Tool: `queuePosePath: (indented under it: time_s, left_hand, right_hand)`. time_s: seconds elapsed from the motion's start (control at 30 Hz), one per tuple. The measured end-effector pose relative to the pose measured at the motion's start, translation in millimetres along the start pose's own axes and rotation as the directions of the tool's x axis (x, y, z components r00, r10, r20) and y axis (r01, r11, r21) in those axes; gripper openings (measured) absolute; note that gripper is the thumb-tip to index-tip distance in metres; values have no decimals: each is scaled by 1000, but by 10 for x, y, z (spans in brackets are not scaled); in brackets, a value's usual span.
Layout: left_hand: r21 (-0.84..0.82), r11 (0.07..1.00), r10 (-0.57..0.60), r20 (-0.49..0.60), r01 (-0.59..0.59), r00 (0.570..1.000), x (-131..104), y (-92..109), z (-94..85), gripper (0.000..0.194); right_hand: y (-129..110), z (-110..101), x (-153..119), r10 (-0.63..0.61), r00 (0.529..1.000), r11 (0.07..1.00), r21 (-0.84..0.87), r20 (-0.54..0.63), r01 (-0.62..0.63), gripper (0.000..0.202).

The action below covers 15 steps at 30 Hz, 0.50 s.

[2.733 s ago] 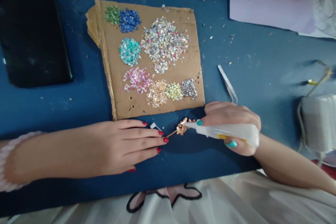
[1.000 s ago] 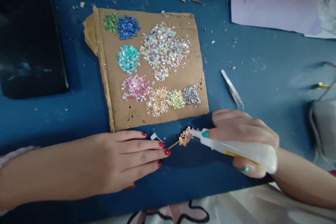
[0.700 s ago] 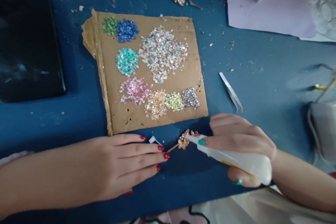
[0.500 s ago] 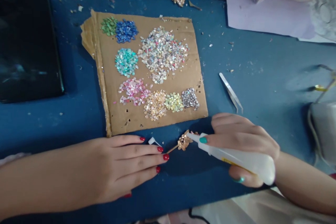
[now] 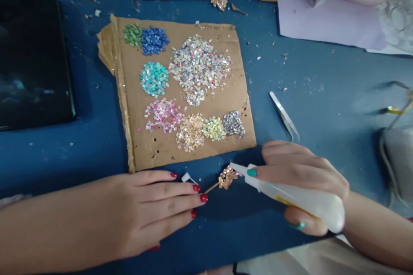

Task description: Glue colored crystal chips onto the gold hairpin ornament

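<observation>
A small gold flower (image 5: 227, 177) is seen below the centre of the frame, just right of the middle, its stem (image 5: 212, 187) pointing to the lower left. The stem's end is met by the fingertips of the left hand (image 5: 145, 210), which is laid flat on the blue worktop (image 5: 338, 73); its fingers are stretched out and set only slightly apart. A white bottle (image 5: 309, 204) is gripped by the right hand (image 5: 309, 172), its fingers wrapped around it. The nozzle is brought to the flower's upper edge; whether it is touched cannot be told.

A white cap (image 5: 186, 177) is seen just beside the left fingers. Above the hands, a piece of cardboard (image 5: 238, 90) is covered with heaps of chips: green (image 5: 132, 34) and blue (image 5: 155, 41) at its upper left, turquoise (image 5: 154, 78) below them, a large mixed heap (image 5: 200, 64) near the middle, and pink (image 5: 163, 114), peach (image 5: 190, 132), yellow (image 5: 214, 128) and grey (image 5: 234, 123) along the lower part. Tweezers (image 5: 284, 116) are laid right of the cardboard. A black slab (image 5: 32, 60) is cut off by the left edge, and a lilac sheet (image 5: 325, 21) is spread at upper right.
</observation>
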State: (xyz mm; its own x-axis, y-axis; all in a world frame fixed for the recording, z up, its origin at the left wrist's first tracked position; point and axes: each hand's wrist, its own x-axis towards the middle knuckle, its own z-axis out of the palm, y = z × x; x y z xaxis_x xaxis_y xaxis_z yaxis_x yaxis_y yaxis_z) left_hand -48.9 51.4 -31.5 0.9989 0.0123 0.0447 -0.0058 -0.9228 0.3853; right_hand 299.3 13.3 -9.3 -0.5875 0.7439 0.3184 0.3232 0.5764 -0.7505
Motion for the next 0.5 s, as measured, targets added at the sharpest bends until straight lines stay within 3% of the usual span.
queuePosePath:
  time_s: [0.1,0.2,0.37,0.5]
  left_hand:
    - [20,996,92,-7,-92,996,9,-37,2,47]
    - [22,996,84,-23,-83,996,22,-44,-2,46]
    - [22,996,81,-21,-81,996,39,-40,-6,46]
    - [4,1000,30,-29,-30,999,20,-16,9,45]
  right_hand:
    - [1,16,3,5,1000,1000,-3,-28,-5,36]
    - [2,24,-9,-15,998,1000,18,-57,16,37]
    - [-6,-4,-36,22,1000,1000,11,19,-22,38]
    - [-13,24,-35,5,999,1000,17,-40,-5,38]
